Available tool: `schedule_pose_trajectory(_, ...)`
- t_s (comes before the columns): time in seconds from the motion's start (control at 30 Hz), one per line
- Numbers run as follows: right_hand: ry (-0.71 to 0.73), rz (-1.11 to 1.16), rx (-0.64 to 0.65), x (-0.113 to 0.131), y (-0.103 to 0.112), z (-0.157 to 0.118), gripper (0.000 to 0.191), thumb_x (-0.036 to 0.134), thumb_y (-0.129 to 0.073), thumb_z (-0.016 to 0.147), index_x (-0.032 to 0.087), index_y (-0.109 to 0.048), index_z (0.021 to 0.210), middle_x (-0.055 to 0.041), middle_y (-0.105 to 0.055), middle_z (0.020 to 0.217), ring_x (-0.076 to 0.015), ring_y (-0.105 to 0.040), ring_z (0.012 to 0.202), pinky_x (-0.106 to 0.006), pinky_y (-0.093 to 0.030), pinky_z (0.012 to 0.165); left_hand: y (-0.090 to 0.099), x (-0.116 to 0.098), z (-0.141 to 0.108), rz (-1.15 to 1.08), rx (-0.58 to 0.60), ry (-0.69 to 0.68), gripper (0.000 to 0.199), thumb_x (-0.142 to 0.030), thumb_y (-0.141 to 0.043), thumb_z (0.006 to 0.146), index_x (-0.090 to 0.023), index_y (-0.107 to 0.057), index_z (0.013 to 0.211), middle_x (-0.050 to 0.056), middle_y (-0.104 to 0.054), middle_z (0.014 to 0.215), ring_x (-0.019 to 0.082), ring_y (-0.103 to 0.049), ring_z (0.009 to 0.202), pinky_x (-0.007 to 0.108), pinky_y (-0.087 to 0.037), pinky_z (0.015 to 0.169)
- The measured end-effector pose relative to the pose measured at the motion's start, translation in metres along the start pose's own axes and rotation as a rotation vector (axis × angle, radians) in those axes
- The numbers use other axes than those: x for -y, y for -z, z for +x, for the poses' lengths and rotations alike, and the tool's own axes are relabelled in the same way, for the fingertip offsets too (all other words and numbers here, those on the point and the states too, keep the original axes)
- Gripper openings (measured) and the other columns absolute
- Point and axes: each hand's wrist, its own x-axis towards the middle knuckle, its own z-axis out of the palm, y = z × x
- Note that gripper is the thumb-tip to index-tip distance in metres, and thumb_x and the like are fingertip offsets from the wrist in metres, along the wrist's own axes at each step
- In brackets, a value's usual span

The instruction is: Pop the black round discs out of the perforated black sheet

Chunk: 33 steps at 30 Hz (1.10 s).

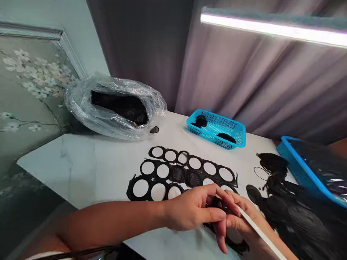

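The left hand (pixel 199 209) pinches the black punched sheet (pixel 179 173) beside the right hand (pixel 244 220), which grips a white stick (pixel 260 233) — thin, floppy, likely tear-prone, best held at a ring's edge.

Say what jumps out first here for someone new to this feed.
The black sheet of punched round holes at the middle of the white table, with both hands on its near edge: the left hand over the right hand, which holds a thin white stick. Behind sit a clear plastic bag of black material and a small blue basket.
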Motion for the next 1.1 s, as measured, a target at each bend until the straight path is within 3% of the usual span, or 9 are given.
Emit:
schedule_pose_trajectory(0.13, 0.030, 0.030, -0.093, 0.004, 0.002, -0.007, 0.059, 0.046, -0.081, 0.069, 0.019, -0.030, 0.060, 0.0004, -0.044, 0.064, -0.0136, -0.043, 0.061, -0.025, -0.036, 0.054, 0.000, -0.003, -0.001, 0.072, 0.010, 0.022, 0.039, -0.034, -0.069, 0.090, -0.017, -0.052, 0.121, -0.001, -0.063, 0.070, 0.012, -0.064, 0.064, 0.032, -0.048, 0.080)
schedule_pose_trajectory(0.3, 0.150, 0.071, -0.059, 0.007, 0.008, -0.009, 0.050, 0.032, -0.075, 0.078, 0.019, -0.030, 0.062, -0.0025, -0.055, 0.077, -0.0166, -0.052, 0.072, -0.029, -0.041, 0.064, 0.007, -0.012, 0.001, 0.093, -0.201, 0.118, 0.040, -0.043, -0.074, 0.084, -0.018, -0.051, 0.105, -0.002, -0.065, 0.065, 0.016, -0.068, 0.073, 0.036, -0.047, 0.085)
schedule_pose_trajectory(0.4, 0.138, -0.048, -0.027, 0.009, 0.009, -0.009, 0.048, 0.032, -0.073, 0.082, 0.018, -0.030, 0.064, -0.0019, -0.057, 0.077, -0.0146, -0.050, 0.069, -0.028, -0.039, 0.064, 0.011, -0.020, 0.001, 0.191, -0.009, 0.256, 0.041, -0.058, -0.058, 0.092, -0.018, -0.054, 0.083, -0.002, -0.060, 0.053, 0.020, -0.070, 0.079, 0.041, -0.042, 0.099)
schedule_pose_trajectory(0.5, 0.112, -0.157, 0.020, 0.007, 0.009, -0.009, 0.047, 0.035, -0.070, 0.085, 0.019, -0.031, 0.065, -0.0026, -0.059, 0.080, -0.0140, -0.049, 0.070, -0.027, -0.038, 0.064, 0.013, -0.023, -0.001, 0.230, 0.156, 0.322, 0.041, -0.057, -0.053, 0.095, -0.018, -0.062, 0.089, -0.001, -0.063, 0.055, 0.020, -0.070, 0.085, 0.040, -0.039, 0.104)
schedule_pose_trajectory(0.63, 0.080, -0.128, -0.017, 0.004, 0.011, -0.006, 0.042, 0.037, -0.068, 0.087, 0.019, -0.035, 0.068, -0.0042, -0.061, 0.091, -0.0164, -0.054, 0.078, -0.029, -0.042, 0.071, 0.013, -0.014, -0.002, 0.226, 0.061, 0.245, 0.042, -0.053, -0.055, 0.096, -0.015, -0.064, 0.112, 0.006, -0.073, 0.076, 0.017, -0.068, 0.085, 0.028, -0.045, 0.081)
schedule_pose_trajectory(0.77, 0.033, -0.045, -0.198, 0.006, 0.013, -0.001, 0.043, 0.038, -0.070, 0.085, 0.020, -0.036, 0.068, -0.0049, -0.064, 0.093, -0.0183, -0.057, 0.082, -0.032, -0.042, 0.076, 0.012, -0.014, -0.001, 0.232, -0.059, 0.141, 0.041, -0.041, -0.060, 0.095, -0.016, -0.058, 0.129, 0.016, -0.069, 0.114, 0.021, -0.069, 0.096, 0.021, -0.039, 0.060)
schedule_pose_trajectory(0.9, 0.046, 0.006, -0.334, 0.016, 0.019, 0.003, 0.046, 0.043, -0.072, 0.082, 0.020, -0.035, 0.066, -0.0055, -0.066, 0.089, -0.0193, -0.057, 0.082, -0.033, -0.041, 0.076, 0.012, -0.025, -0.003, 0.609, -0.133, 0.095, 0.060, -0.030, -0.060, 0.094, -0.027, -0.039, 0.149, 0.014, -0.048, 0.146, 0.024, -0.061, 0.116, 0.030, -0.051, 0.081)
schedule_pose_trajectory(1.0, 0.073, 0.023, -0.366, 0.022, 0.024, 0.003, 0.046, 0.041, -0.073, 0.082, 0.020, -0.035, 0.065, -0.0056, -0.067, 0.090, -0.0197, -0.058, 0.086, -0.033, -0.041, 0.077, 0.015, -0.025, -0.005, 1.063, -0.169, 0.110, 0.066, -0.030, -0.057, 0.094, -0.032, -0.029, 0.154, 0.009, -0.037, 0.154, 0.024, -0.059, 0.117, 0.038, -0.052, 0.093)
schedule_pose_trajectory(1.1, 0.107, 0.035, -0.363, 0.023, 0.024, 0.002, 0.046, 0.038, -0.073, 0.082, 0.020, -0.035, 0.065, -0.0050, -0.067, 0.090, -0.0197, -0.059, 0.088, -0.032, -0.042, 0.077, 0.021, -0.016, -0.004, 1.412, -0.183, 0.000, 0.073, -0.026, -0.059, 0.093, -0.032, -0.022, 0.156, 0.008, -0.029, 0.158, 0.026, -0.050, 0.130, 0.040, -0.047, 0.102)
